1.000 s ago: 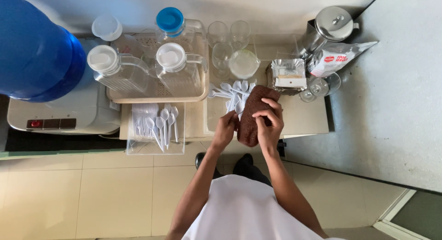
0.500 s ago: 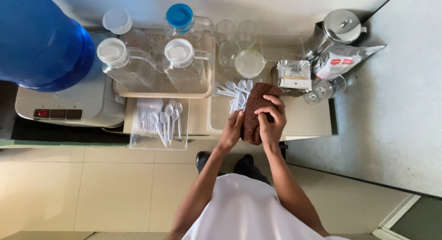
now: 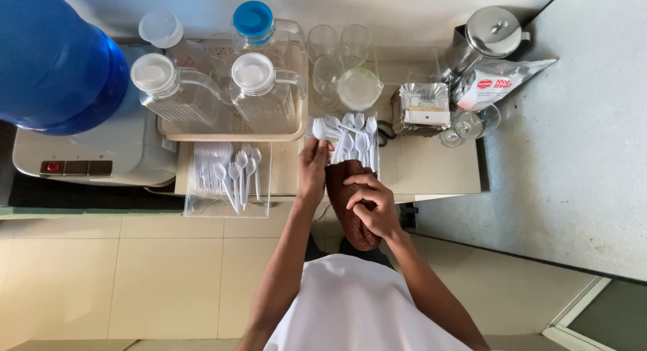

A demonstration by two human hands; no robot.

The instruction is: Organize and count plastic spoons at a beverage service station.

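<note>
My right hand (image 3: 372, 204) grips a brown cloth (image 3: 350, 216) that hangs off the counter's front edge. My left hand (image 3: 314, 168) pinches a white plastic spoon (image 3: 319, 129) by its handle, just left of the cloth. A bunch of white plastic spoons (image 3: 355, 137) lies fanned on the counter directly beyond the cloth.
A clear tray (image 3: 228, 201) with plastic spoons and forks sits to the left. A beige tray (image 3: 229, 130) carries clear lidded jugs. Behind are drinking glasses (image 3: 337, 48), a steel kettle (image 3: 486, 42), a white pouch (image 3: 499, 81), a packet stack (image 3: 421, 108) and a blue water bottle (image 3: 54, 61) on a dispenser.
My left hand has moved forward off the cloth and taken a spoon. My right hand has drawn the cloth back towards me, off the counter edge.
</note>
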